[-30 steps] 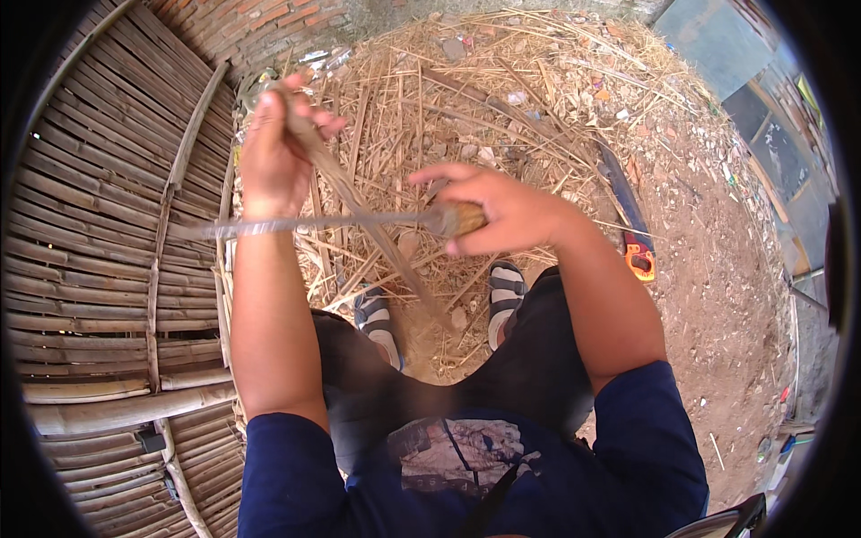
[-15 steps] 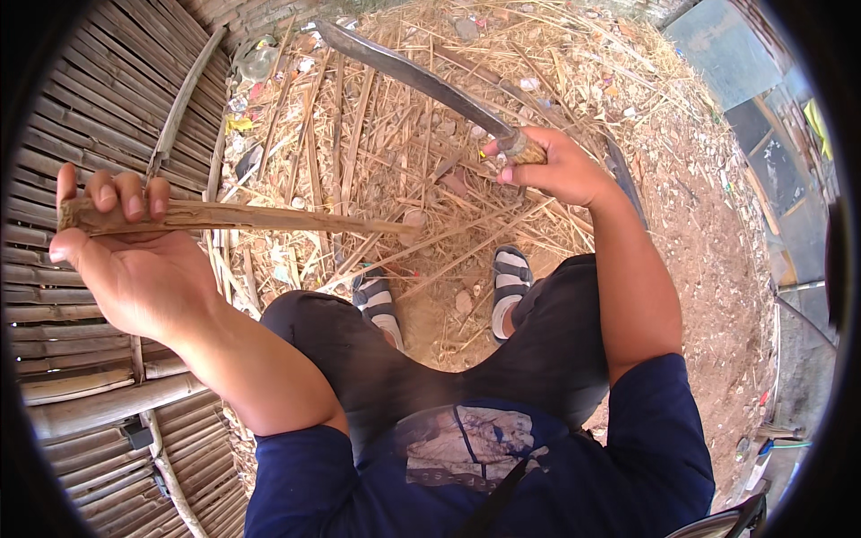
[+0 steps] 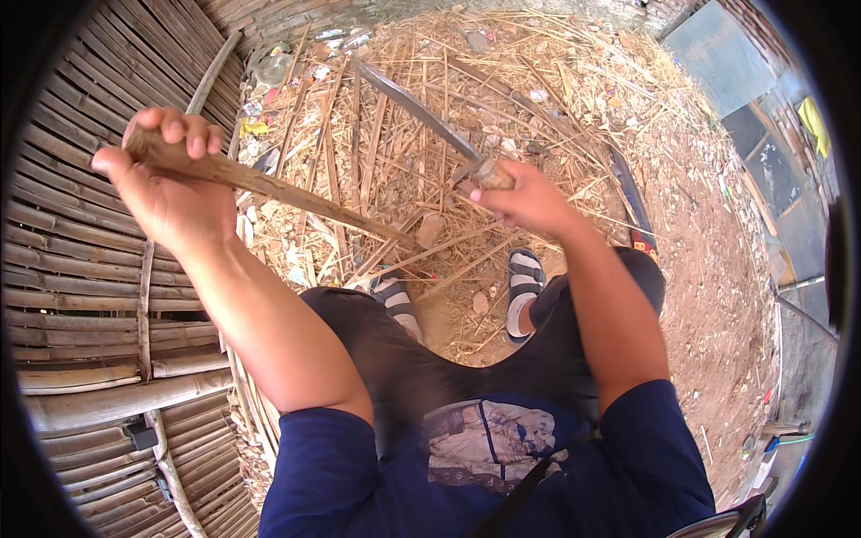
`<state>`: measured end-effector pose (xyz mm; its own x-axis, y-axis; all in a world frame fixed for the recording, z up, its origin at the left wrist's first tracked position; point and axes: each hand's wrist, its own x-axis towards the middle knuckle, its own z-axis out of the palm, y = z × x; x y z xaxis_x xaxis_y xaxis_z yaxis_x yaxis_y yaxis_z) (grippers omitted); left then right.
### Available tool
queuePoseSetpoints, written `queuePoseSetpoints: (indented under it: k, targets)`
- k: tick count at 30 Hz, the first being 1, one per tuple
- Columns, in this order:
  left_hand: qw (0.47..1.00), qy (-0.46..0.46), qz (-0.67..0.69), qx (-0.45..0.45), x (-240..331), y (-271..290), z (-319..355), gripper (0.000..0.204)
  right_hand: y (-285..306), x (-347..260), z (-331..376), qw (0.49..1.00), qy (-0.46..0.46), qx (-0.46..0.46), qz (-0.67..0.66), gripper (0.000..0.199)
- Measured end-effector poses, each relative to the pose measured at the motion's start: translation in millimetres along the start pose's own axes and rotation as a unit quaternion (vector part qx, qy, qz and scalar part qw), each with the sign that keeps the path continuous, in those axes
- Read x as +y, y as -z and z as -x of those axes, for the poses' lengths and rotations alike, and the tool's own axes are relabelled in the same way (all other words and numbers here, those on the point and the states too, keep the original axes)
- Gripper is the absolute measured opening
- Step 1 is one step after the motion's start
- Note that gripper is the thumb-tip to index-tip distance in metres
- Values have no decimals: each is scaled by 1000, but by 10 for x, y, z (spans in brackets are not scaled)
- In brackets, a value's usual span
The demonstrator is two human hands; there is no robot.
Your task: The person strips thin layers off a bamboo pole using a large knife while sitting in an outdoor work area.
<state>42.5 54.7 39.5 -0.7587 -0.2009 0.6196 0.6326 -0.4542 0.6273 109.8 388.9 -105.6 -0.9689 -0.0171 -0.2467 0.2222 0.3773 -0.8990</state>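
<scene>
My left hand [image 3: 184, 184] is wrapped round the thick upper end of a brown wooden stick [image 3: 291, 195]. The stick slants down to the right, and its thin end lies near a flat stone [image 3: 430, 229] over the ground. In my right hand [image 3: 529, 199] is a machete [image 3: 417, 109], gripped by its pale wooden handle. Its long grey blade points away from me to the upper left, apart from the stick. Both my feet in striped sandals [image 3: 525, 285] stand below the hands.
Split sticks and straw [image 3: 377, 134] cover the ground ahead, with bits of litter among them. A bamboo slat wall [image 3: 81, 233] rises close on the left. A dark sheath-like strip [image 3: 630, 193] lies to the right. Grey panels [image 3: 722, 58] lean at the far right.
My left hand has moved up and to the right, tilting the stick from nearly level to sloping down rightward. My right hand has come slightly down and left with the machete.
</scene>
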Motion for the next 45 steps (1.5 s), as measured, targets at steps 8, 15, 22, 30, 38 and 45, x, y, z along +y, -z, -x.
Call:
queuePoseSetpoints:
  k: [8, 15, 22, 30, 38, 45]
  targets:
    - [996, -55, -26, 58, 209, 41, 305, 45, -511, 509, -35, 999, 15, 35, -35, 34]
    - [989, -33, 9, 141, 103, -44, 340, 28, -684, 551, -250, 998, 41, 52, -22, 42]
    - [968, -36, -77, 234, -278, -237, 367, 32, -750, 449, -187, 999, 1, 32, -3, 42]
    - [979, -51, -88, 179, 51, -212, 404, 30, -561, 475, -241, 991, 7, 80, -108, 42]
    - [999, -25, -23, 4, 155, -64, 353, 38, -624, 447, -194, 995, 39, 77, -42, 34]
    - [981, -83, -98, 148, -90, -265, 463, 43, -826, 308, -26, 997, 56, 39, 27, 37]
